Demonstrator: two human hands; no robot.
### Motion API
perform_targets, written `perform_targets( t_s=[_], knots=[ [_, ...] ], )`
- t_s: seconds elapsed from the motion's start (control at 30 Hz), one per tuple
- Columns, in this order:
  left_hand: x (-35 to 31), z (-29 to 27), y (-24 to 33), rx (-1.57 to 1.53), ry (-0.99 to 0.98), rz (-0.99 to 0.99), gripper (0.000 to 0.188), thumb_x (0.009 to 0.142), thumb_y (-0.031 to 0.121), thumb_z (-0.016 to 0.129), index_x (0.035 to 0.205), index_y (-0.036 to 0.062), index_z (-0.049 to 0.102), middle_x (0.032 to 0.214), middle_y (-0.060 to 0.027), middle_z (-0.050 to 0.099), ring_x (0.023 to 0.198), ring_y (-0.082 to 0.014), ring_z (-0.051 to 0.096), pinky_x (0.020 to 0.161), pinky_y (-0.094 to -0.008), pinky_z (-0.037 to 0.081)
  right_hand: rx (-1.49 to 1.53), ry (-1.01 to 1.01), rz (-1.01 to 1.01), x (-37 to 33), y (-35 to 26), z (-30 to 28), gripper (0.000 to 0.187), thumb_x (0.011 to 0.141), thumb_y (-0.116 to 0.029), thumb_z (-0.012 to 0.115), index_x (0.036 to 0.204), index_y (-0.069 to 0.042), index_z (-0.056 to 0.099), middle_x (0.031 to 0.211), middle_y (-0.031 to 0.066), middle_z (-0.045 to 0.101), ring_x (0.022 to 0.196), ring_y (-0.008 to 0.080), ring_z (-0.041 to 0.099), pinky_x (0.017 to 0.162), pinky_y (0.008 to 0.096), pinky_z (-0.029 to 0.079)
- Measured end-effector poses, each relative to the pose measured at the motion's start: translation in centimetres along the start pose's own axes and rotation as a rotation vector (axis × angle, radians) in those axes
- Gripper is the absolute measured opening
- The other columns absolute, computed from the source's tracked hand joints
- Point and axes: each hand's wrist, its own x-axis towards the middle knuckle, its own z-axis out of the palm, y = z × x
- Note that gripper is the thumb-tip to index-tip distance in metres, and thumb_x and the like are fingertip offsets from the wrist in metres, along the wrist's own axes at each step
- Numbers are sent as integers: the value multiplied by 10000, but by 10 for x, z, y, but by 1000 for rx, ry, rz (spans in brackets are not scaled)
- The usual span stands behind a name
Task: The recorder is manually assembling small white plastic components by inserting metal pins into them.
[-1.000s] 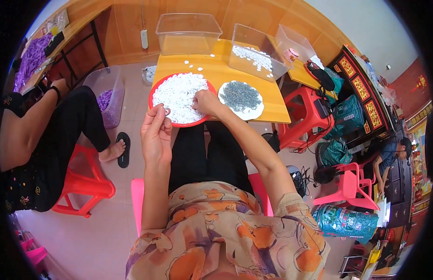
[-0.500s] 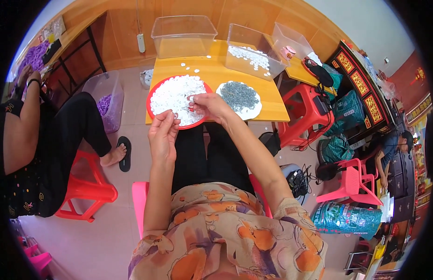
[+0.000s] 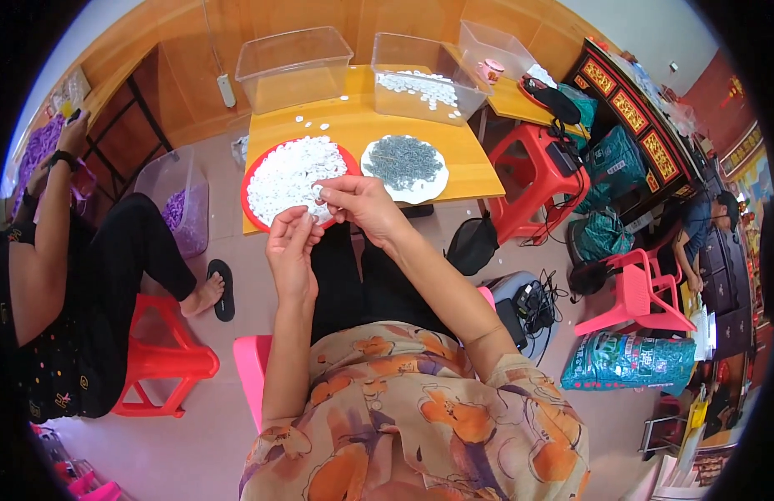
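At the near edge of the table, a red round tray (image 3: 247, 200) is heaped with small white plastic pieces (image 3: 291, 171). My left hand (image 3: 291, 244) is closed in a pinch just in front of the tray, with what looks like a small white piece at the fingertips. My right hand (image 3: 363, 207) reaches over the tray's right side, thumb and forefinger pinched together on a small pale piece too tiny to make out well. To the right lies a white plate (image 3: 431, 189) piled with small dark grey metal-looking pieces (image 3: 401, 163).
Clear plastic bins (image 3: 293, 71) stand at the table's back; another bin (image 3: 416, 88) holds white pieces. Red stools (image 3: 533, 179) and cables (image 3: 544, 305) are on the right. A co-worker (image 3: 49, 267) sits at left beside a bin of purple pieces (image 3: 176, 209).
The view has shifted, so the table sits further left. My hands have drawn slightly nearer to me and closer together. The co-worker's hands at left have moved.
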Motion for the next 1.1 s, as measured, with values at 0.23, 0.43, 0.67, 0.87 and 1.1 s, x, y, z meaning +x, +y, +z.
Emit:
perform_targets(
  t_s=[0.23, 0.43, 0.67, 0.87, 1.1],
  knots=[
    [5, 0, 8, 209, 71, 78, 156, 823, 55, 606, 961, -18, 615, 778, -37, 615, 643, -69, 560, 582, -164, 428, -109, 13, -51, -4, 5, 5, 215, 810, -101, 630, 987, 20, 631, 754, 14, 607, 576, 55, 477, 520, 168, 384],
    [1, 3, 7, 370, 35, 194, 121, 826, 54, 609, 917, -24, 610, 762, -26, 615, 629, -56, 567, 565, -161, 434, -160, 21, -112, -12, 8, 9, 193, 798, -104, 645, 955, 9, 647, 735, 10, 602, 573, 50, 467, 510, 169, 376],
    [5, -2, 3, 384, 7, 172, 90, 820, 56, 616, 864, -21, 605, 750, -21, 612, 612, -53, 559, 560, -158, 429, -174, 127, -189, -14, 11, 7, 196, 813, -93, 623, 980, 9, 636, 749, 9, 599, 578, 48, 468, 501, 163, 366],
    [20, -7, 7, 417, 79, 151, 139, 805, 57, 629, 916, -26, 616, 730, -31, 613, 603, -63, 558, 563, -170, 437, 132, 99, -10, -21, 12, -4, 208, 829, -91, 604, 1007, 15, 614, 765, 21, 604, 592, 53, 498, 534, 169, 419],
    [19, -11, 12, 455, 99, 198, 221, 807, 12, 599, 1023, -30, 596, 783, -41, 610, 657, -72, 572, 597, -183, 464, 263, 66, 28, -36, 6, -12, 203, 838, -98, 595, 1004, 18, 607, 791, 21, 601, 630, 55, 512, 576, 183, 443]
  ],
)
